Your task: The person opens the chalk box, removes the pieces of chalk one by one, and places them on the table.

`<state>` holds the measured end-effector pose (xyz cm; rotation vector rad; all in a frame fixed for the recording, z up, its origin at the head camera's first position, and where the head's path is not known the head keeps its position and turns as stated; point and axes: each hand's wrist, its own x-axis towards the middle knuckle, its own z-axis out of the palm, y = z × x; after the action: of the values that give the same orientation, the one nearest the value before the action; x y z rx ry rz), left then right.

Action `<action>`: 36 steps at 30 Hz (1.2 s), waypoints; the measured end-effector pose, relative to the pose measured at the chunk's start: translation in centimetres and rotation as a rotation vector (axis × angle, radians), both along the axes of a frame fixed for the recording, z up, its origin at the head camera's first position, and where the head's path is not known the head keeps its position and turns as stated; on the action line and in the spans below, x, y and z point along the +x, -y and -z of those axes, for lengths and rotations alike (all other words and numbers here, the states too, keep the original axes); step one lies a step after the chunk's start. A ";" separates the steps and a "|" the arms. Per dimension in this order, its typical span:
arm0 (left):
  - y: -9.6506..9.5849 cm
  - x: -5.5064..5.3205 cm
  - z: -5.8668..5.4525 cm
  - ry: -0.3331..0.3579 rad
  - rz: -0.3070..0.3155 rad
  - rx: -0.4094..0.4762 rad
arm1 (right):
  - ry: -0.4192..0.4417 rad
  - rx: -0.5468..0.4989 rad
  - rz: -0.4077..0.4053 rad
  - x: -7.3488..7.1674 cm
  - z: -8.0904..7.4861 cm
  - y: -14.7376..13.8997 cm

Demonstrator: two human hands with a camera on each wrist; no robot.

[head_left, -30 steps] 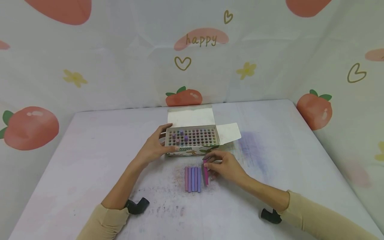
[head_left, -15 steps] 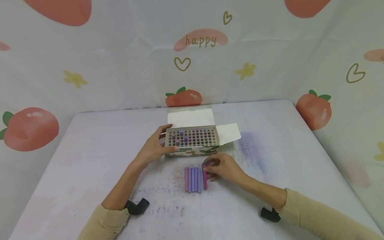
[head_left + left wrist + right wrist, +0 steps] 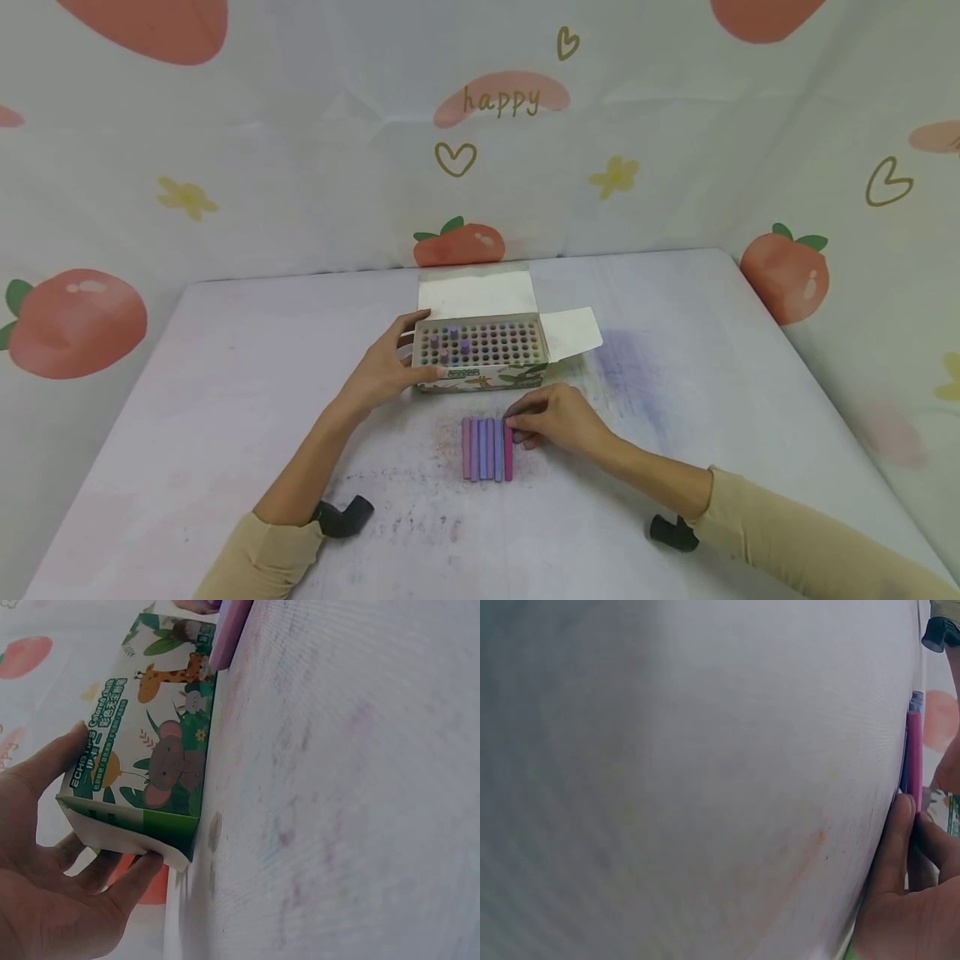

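My left hand (image 3: pixel 381 371) holds the left end of a chalk box (image 3: pixel 487 381), thumb on its front edge and fingers behind. In the left wrist view the box (image 3: pixel 169 742) shows a printed giraffe and elephant. Its top is a grid of holes, with several purple and pink chalk sticks (image 3: pixel 465 345) standing out of the left part. In front of the box, several pink, purple and blue chalk sticks (image 3: pixel 482 450) lie side by side. At the right end of this row my right hand (image 3: pixel 566 419) pinches the top of a magenta chalk stick (image 3: pixel 508 460), which lies alongside the others.
The box's white lid (image 3: pixel 477 292) lies back behind it, and a side flap (image 3: pixel 572 332) sticks out to the right. Purple and blue smears (image 3: pixel 630 375) mark the white tabletop (image 3: pixel 247 358). A fruit-printed cloth (image 3: pixel 315 167) hangs behind the table.
My right hand has brought the magenta chalk stick down and to the left, up against the end of the row. The left hand and the box have stayed in place.
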<state>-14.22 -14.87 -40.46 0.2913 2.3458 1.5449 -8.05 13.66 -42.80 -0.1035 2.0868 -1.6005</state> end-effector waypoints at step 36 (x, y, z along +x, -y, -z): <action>-0.1 0.1 -0.2 0.015 -0.021 -0.014 | -0.242 -0.070 -0.231 -3.3 -4.6 -0.4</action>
<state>-14.11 -14.76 -40.24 0.2514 2.3541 1.5344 -11.39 14.06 -38.20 -0.5674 2.1038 -1.5835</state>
